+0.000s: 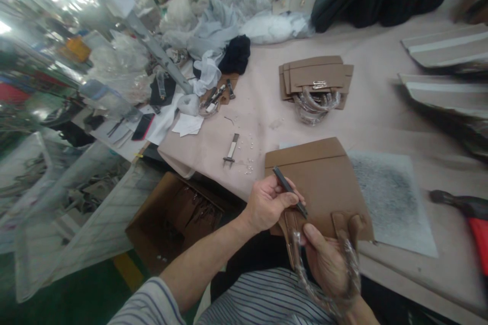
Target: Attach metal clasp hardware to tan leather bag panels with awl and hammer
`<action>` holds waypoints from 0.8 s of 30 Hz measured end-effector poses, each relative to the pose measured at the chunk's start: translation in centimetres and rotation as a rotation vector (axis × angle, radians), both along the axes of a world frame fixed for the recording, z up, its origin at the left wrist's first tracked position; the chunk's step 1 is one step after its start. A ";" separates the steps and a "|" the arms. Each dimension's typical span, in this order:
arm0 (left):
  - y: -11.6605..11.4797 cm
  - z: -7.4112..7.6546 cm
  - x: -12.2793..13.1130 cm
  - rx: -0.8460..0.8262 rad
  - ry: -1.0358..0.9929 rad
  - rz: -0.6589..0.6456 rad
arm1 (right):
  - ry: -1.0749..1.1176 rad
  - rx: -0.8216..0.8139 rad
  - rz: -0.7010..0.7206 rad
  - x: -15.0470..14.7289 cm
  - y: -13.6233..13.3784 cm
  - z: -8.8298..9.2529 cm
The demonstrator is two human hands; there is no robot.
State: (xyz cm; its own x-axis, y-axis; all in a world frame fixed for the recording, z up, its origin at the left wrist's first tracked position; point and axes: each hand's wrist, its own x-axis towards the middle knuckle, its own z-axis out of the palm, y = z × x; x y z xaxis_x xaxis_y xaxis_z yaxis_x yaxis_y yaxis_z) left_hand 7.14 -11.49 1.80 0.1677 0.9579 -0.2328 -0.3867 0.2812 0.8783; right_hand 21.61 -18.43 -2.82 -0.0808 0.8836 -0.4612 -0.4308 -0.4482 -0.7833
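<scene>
Floor (pixel 89 284), green, below pale table (pixel 263 96); plastic (pixel 274 28) heaped along its far side; brown panel (pixel 316 172) at near edge; handle (pixel 355 264) around right hand (pixel 328 259) — fingers partly hidden, grip unclear; left hand (pixel 267 203) — fingers clamped on dark tool (pixel 285 186).

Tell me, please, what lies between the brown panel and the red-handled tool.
In the head view, a pale, dark-speckled sheet and then a strip of tabletop lie between the brown panel and red-handled tool.
</scene>
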 end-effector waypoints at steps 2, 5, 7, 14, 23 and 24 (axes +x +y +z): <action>-0.1 0.1 0.0 0.021 0.044 -0.002 | 0.001 0.003 -0.008 0.0 0.0 -0.2; -0.4 0.3 0.0 0.106 0.157 -0.017 | -0.008 -0.004 -0.018 0.0 -0.2 -0.6; -0.7 0.5 0.1 0.202 0.268 -0.035 | -0.011 -0.007 -0.035 -0.1 -0.3 -0.9; -0.9 0.9 0.6 0.354 0.464 -0.067 | -0.002 -0.014 -0.078 -0.5 -0.3 -1.4; -0.2 0.2 1.1 0.150 0.157 0.003 | -0.061 0.022 -0.062 -0.3 0.4 -0.5; -0.2 0.3 1.0 0.154 0.156 0.003 | -0.069 0.030 -0.068 -0.3 0.4 -0.5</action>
